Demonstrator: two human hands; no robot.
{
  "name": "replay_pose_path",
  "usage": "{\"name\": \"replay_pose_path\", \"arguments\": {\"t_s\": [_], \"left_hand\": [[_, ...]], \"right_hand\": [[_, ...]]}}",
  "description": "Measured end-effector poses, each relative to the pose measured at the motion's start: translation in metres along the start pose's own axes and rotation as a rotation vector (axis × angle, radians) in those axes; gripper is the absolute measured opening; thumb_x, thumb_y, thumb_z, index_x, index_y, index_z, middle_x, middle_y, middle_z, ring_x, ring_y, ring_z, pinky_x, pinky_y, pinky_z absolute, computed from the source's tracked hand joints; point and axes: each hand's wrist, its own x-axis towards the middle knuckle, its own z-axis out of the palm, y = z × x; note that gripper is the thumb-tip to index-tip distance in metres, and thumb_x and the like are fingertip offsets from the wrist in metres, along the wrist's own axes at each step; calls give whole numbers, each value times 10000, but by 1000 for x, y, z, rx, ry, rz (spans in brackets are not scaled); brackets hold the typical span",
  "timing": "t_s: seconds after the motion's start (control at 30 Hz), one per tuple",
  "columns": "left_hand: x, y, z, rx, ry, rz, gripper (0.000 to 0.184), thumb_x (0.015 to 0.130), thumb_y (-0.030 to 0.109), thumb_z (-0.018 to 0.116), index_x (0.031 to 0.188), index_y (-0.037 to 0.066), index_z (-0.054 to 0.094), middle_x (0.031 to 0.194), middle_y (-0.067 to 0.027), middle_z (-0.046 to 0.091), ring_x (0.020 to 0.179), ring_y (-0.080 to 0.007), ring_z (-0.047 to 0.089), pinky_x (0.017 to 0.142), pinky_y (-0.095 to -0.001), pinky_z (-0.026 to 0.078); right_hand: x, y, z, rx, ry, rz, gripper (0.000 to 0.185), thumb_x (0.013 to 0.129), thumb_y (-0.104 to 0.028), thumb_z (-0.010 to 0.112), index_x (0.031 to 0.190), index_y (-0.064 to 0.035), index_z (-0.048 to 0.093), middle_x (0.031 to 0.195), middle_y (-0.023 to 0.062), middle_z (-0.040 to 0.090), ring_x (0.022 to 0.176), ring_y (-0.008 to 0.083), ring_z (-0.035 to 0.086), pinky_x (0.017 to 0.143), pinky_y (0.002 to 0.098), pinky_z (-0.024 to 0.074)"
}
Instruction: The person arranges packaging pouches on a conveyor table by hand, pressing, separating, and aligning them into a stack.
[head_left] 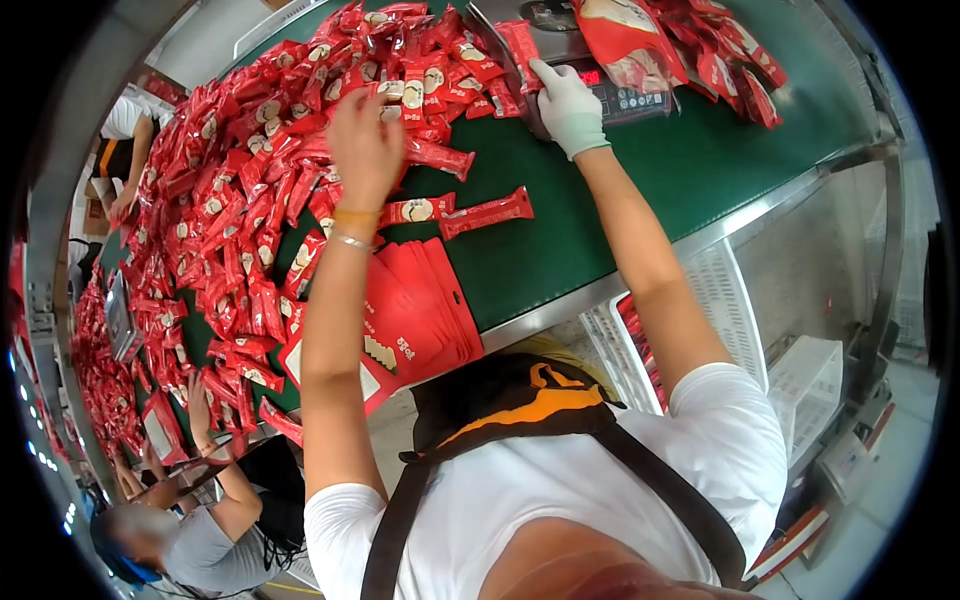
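Observation:
My left hand [366,145], bare and smeared by motion, is over the near edge of a heap of small red packets [235,190]; whether it holds one cannot be made out. In a white glove, my right hand [568,100] pinches an upright red packet [518,50] at the left side of a weighing scale [640,100] with a red lit display. On the scale lies a larger red and clear bag [628,40]. Two loose packets [487,213] rest between my arms, above a fanned stack of flat red bags [425,305].
The green table [560,240] has a metal edge [720,225] on my side. More filled packets [740,70] lie right of the scale. White crates [725,300] stand below the table. Co-workers are at the lower left [215,540] and upper left [125,130].

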Motion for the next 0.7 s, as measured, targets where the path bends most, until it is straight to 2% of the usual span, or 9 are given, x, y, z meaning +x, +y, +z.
{"name": "replay_pose_path", "arguments": {"t_s": [0.1, 0.17, 0.2, 0.3, 0.47, 0.53, 0.6, 0.67, 0.7], "left_hand": [[22, 55, 49, -417, -72, -53, 418, 804, 119, 615, 1205, 9, 572, 1170, -196, 568, 1104, -378, 538, 977, -438, 435], [29, 73, 92, -657, -367, -433, 513, 870, 146, 561, 1339, -28, 445, 1308, -250, 525, 1239, -384, 496, 1018, -422, 419], [32, 79, 112, -777, -356, -559, 512, 883, 149, 539, 1355, -18, 434, 1295, -239, 561, 1210, -371, 540, 1006, -410, 433], [37, 92, 145, -863, -303, -549, 474, 885, 143, 532, 1328, -3, 454, 1170, -211, 638, 1108, -348, 612, 967, -400, 463], [69, 129, 108, -566, -580, -555, 428, 862, 232, 594, 1225, 21, 511, 1033, -165, 670, 962, -323, 656, 880, -381, 505], [76, 146, 113, -539, -513, -538, 496, 849, 257, 658, 1270, 39, 514, 1029, -175, 674, 969, -294, 654, 859, -371, 506], [79, 170, 129, -339, -149, -154, 528, 836, 311, 675, 1264, 46, 517, 965, -179, 685, 907, -341, 668, 813, -421, 518], [84, 198, 142, -351, -180, -180, 501, 839, 300, 654, 1244, 39, 517, 970, -168, 677, 920, -363, 660, 802, -455, 518], [88, 204, 148, -358, -214, -195, 474, 842, 288, 632, 1224, 32, 517, 975, -157, 668, 934, -385, 652, 791, -489, 517]], "right_hand": [[2, 10, 1, 98, 22, -47, 382, 878, -158, 536, 1248, -238, 590, 1146, 124, 612, 955, 339, 631, 792, 447, 526], [3, 12, 1, 234, 90, -81, 357, 857, -188, 564, 1211, -214, 598, 1109, 131, 606, 950, 347, 626, 787, 454, 527], [6, 4, -5, 237, 24, 5, 313, 862, -292, 588, 1150, -173, 614, 1115, 149, 605, 966, 356, 625, 794, 464, 525], [12, -14, -18, 131, -39, 62, 378, 832, -447, 648, 1062, -149, 610, 1084, 183, 598, 975, 360, 623, 793, 466, 523], [-14, 15, -38, 308, 95, 102, 356, 809, -351, 692, 1070, -116, 635, 1046, 151, 634, 951, 348, 634, 798, 442, 521], [-48, 29, -60, 486, 216, 185, 315, 807, -280, 712, 1036, -68, 667, 1001, 159, 666, 933, 332, 648, 810, 401, 523], [-79, 46, -75, 503, 397, 306, 311, 783, -192, 766, 1035, -36, 675, 987, 146, 663, 871, 291, 661, 789, 350, 531], [-94, 53, -99, 495, 517, 384, 262, 789, -129, 755, 1021, -38, 674, 939, 113, 637, 751, 181, 623, 664, 298, 520], [-94, 58, -109, 487, 543, 377, 257, 791, -119, 752, 1021, -38, 671, 942, 113, 632, 742, 181, 618, 659, 300, 516]]}}
